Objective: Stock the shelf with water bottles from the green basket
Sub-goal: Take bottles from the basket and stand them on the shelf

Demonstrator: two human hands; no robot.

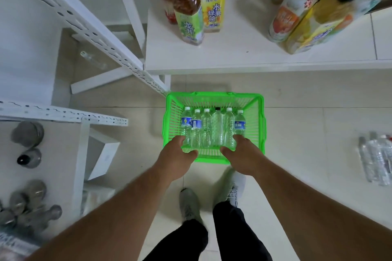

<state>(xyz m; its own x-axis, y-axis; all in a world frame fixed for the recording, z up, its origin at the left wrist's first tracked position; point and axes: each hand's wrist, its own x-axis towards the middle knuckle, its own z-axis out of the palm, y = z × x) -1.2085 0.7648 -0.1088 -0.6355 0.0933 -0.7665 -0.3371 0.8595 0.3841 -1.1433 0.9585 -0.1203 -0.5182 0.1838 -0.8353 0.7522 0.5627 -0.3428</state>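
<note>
The green basket (214, 96) stands on the tiled floor just below the front edge of the white shelf (233, 58). Several clear water bottles (216, 127) lie side by side in it, caps pointing away from me, some with blue labels. My left hand (177, 155) reaches into the basket and curls around the base of the leftmost bottles, thumb under them. My right hand (242, 154) does the same at the right end of the row, its fingers over the outer bottle and its thumb spread inward. The fingertips are hidden behind the bottles.
Tea bottles (189, 12) and drink cans (294, 6) stand on the shelf. A white perforated rack (84, 27) rises at left, with grey cans (27, 133) and a white box (104, 154) below. More clear bottles (375, 159) lie on the floor at right. My feet (188, 203) stand behind the basket.
</note>
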